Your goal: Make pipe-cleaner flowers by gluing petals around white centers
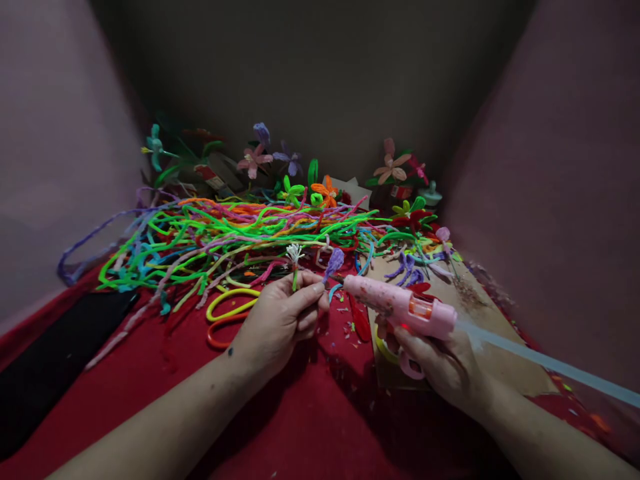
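Observation:
My left hand [290, 313] is closed, pinching a purple pipe-cleaner petal [334, 261] between thumb and fingertip. Held in the same hand is a bunch of white stamens [295, 253] on a short green stem, upright beside the petal. My right hand [440, 360] grips a pink hot glue gun [395, 300], with a red light glowing near the thumb. The gun's nozzle points left at the lower end of the petal; whether they touch I cannot tell. A long translucent glue stick [550, 367] sticks out of the gun's back.
A heap of coloured pipe cleaners [240, 230] spreads across the red cloth [300, 427]. Finished flowers, one orange [327, 192], stand behind it. Yellow and red scissor handles [225, 310] lie near my left wrist. Cardboard [500, 347] is at right, a black object [55, 367] at left.

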Available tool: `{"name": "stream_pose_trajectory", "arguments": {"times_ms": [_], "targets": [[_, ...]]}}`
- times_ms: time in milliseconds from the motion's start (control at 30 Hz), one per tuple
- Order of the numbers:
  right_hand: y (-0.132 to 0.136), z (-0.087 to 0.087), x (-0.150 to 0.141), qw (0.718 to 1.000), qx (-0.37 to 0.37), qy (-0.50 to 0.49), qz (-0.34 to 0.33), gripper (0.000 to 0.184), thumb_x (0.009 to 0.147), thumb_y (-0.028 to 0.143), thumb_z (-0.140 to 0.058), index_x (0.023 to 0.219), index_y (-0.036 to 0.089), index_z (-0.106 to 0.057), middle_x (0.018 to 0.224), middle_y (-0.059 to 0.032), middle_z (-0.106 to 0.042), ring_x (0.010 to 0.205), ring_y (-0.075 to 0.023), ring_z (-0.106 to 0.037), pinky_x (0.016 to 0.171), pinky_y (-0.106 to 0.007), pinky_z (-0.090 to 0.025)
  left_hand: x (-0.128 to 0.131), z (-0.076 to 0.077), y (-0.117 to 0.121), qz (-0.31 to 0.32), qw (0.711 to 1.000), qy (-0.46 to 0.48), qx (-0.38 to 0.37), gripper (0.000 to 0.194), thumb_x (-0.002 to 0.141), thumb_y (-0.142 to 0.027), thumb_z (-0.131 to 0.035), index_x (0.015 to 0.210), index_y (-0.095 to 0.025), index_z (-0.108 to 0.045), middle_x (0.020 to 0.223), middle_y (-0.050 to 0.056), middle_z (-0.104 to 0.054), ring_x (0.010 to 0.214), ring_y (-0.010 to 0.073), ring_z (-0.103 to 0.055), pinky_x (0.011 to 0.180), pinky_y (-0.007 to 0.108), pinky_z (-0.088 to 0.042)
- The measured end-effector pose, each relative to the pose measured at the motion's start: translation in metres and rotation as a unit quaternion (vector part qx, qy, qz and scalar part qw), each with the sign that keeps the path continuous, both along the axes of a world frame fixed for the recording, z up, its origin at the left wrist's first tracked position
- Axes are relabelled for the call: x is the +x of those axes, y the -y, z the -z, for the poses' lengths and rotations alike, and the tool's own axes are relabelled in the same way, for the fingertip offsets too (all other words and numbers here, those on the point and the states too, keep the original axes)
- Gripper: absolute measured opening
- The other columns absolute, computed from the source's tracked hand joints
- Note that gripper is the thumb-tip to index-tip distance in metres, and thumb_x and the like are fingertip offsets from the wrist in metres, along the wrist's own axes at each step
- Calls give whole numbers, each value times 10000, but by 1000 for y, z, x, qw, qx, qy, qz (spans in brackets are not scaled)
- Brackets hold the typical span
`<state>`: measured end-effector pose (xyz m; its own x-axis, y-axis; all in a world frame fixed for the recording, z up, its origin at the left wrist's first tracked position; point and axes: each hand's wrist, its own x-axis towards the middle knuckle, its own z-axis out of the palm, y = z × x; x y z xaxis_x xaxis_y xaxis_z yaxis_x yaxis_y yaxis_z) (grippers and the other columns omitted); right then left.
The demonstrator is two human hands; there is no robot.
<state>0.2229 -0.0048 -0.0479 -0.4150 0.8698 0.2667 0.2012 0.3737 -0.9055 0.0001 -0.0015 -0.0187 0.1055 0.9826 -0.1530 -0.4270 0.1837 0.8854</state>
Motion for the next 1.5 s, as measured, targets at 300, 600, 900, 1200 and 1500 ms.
{"name": "stream_pose_trajectory", "arguments": {"times_ms": [300, 600, 900, 1200, 1500], "targets": [[0, -7, -4, 1000, 16, 7, -8, 325, 875, 365, -479, 1169, 278, -588, 777, -38, -666, 627, -213, -597, 512, -317, -490, 0, 2, -2, -2, 1000, 6, -7, 137, 719, -244, -660, 770, -152, -572, 575, -38, -547, 360, 1, -269, 364, 159, -175], [0, 4, 3, 999, -14, 26, 18, 168, 854, 341, -521, 858, 245, -659, 639, -24, -604, 517, -171, -536, 442, -284, -454, -1, 4, -2, 6, 1000, -1, -1, 116, 745, -241, -641, 771, -153, -571, 582, -36, -542, 368, 3, -265, 371, 166, -172], [0, -3, 2, 999, 2, 30, -25, 297, 871, 342, -500, 1130, 258, -617, 805, -45, -675, 774, -245, -620, 643, -329, -512, -1, 5, -3, 10, 1000, 3, 0, 104, 754, -233, -630, 777, -154, -566, 577, -39, -539, 367, 4, -262, 372, 170, -163], [2, -3, 0, 999, -5, 13, -32, 360, 879, 362, -497, 1206, 239, -580, 795, -43, -682, 685, -212, -611, 621, -314, -497, -1, 7, -4, 17, 1000, -5, 2, 92, 773, -238, -616, 776, -154, -579, 566, -42, -528, 366, 8, -251, 371, 173, -172], [1, -1, 2, 1000, -3, -3, -28, 322, 879, 305, -505, 1186, 265, -595, 795, -36, -684, 697, -217, -619, 619, -314, -496, -1, 5, -2, 13, 1000, -9, -7, 84, 775, -226, -605, 772, -156, -558, 566, -42, -532, 364, 9, -252, 370, 174, -170]]}}
